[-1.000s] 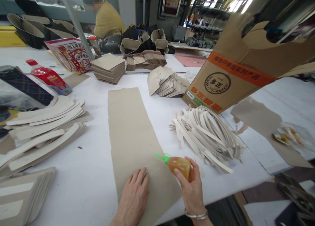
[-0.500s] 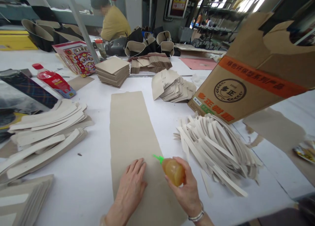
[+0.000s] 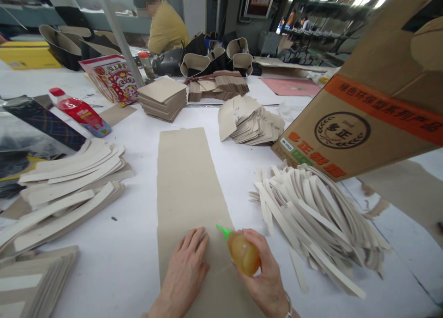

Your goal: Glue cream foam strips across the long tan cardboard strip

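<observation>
Amber squeeze bottle held in the right hand over a long tan sheet

On a white table, the tan sheet lay flat, its length running away from the person. The bottle was above its near part, towards the right edge. The right hand's fingers were curled around the bottle's right side, with the thumb along its lower left. The bottle was tilted, its thin green nozzle pointing forward and to the left; whether the tip touched the sheet could not be told.

The left hand lay on the sheet just left of the bottle, palm down, fingers stretched forward and close together, with nothing seen in its grip.

The bottle looked light and soft-walled, likely to give under a squeeze, and perhaps slick if its contents got on the outside. Its round belly seemed the best place to hold; the slim nozzle looked easy to bend. The sheet seemed thin, light and fairly stiff, liable to slide unless pressed. A flat palm appeared to suit it, whereas a tight pinch might have creased an edge.

To the right lay a heap of pale strips, with a tilted cardboard box beyond.
</observation>
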Demonstrator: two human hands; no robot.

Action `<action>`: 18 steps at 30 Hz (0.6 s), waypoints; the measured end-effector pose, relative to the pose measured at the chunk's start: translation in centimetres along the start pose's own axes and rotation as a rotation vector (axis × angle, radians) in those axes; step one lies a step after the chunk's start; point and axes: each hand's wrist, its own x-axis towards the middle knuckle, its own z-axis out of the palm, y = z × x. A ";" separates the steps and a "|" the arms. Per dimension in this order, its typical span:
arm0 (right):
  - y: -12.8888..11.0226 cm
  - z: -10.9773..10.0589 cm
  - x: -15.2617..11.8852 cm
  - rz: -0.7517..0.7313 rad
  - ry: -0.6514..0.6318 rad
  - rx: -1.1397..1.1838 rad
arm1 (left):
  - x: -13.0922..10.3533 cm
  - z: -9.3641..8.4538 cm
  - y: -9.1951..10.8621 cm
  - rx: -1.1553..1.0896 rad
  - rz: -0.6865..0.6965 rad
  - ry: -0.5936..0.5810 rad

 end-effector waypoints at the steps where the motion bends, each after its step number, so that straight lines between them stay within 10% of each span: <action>1: 0.0 0.4 0.2 0.066 0.019 0.038 | 0.0 -0.1 0.0 -0.006 -0.003 -0.010; 6: -0.1 1.5 2.9 0.655 0.289 0.549 | 0.5 -0.9 0.2 -0.032 -0.010 -0.016; 9: 0.4 1.3 4.9 0.749 0.327 0.764 | 1.8 -2.0 -0.1 -0.027 -0.030 0.026; 18: 1.6 2.2 7.6 0.002 0.021 0.018 | 6.0 -3.8 -2.4 0.011 -0.081 0.096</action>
